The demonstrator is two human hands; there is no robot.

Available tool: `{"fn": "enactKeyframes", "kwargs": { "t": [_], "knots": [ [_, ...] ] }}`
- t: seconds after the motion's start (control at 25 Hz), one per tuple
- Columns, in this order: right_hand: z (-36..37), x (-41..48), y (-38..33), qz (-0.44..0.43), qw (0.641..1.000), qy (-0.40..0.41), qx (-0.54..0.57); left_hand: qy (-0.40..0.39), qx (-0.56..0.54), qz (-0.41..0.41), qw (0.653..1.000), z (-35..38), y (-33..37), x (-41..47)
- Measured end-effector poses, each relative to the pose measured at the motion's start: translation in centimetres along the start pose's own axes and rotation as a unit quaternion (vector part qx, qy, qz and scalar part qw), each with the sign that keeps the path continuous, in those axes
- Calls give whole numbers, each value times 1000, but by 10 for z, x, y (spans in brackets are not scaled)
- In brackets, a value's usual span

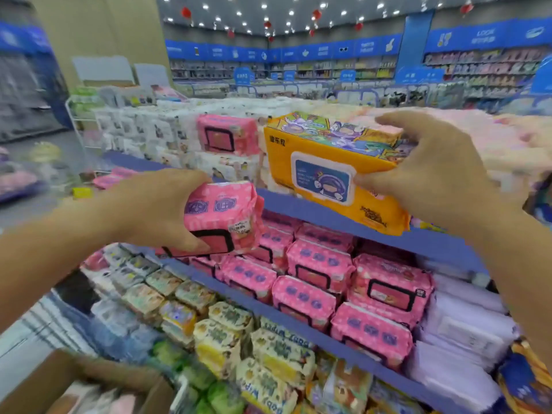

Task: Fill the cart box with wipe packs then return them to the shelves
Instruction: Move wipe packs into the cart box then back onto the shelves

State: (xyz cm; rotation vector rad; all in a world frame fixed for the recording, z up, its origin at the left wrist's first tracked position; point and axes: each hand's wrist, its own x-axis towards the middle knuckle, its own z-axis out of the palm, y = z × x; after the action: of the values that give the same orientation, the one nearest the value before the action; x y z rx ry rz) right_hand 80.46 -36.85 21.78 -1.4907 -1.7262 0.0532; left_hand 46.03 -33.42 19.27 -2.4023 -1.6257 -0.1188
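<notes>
My left hand (155,210) grips a pink wipe pack (227,216) with a black-framed lid, held in front of the blue shelf edge (298,206). My right hand (430,174) holds an orange wipe pack (325,165) with a white and blue lid, thumb on the lid and fingers over its top right end. Both packs hover above the middle shelf, where several matching pink packs (319,264) lie in rows. The brown cardboard box (59,380) sits at the bottom left; its inside is blurred.
The upper shelf carries white packs (143,130) and one pink pack (228,134). White packs (466,327) fill the middle shelf's right end. Yellow and green packs (239,339) line the lower shelf. The aisle floor (27,204) lies at left.
</notes>
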Motion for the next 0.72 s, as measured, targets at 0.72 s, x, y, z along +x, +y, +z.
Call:
{"fn": "enactKeyframes", "kwargs": {
  "t": [0.72],
  "knots": [
    [546,-203,-243,67,922,-370,88,-194,-247,-529,789,361,-305,-340]
  ]
}}
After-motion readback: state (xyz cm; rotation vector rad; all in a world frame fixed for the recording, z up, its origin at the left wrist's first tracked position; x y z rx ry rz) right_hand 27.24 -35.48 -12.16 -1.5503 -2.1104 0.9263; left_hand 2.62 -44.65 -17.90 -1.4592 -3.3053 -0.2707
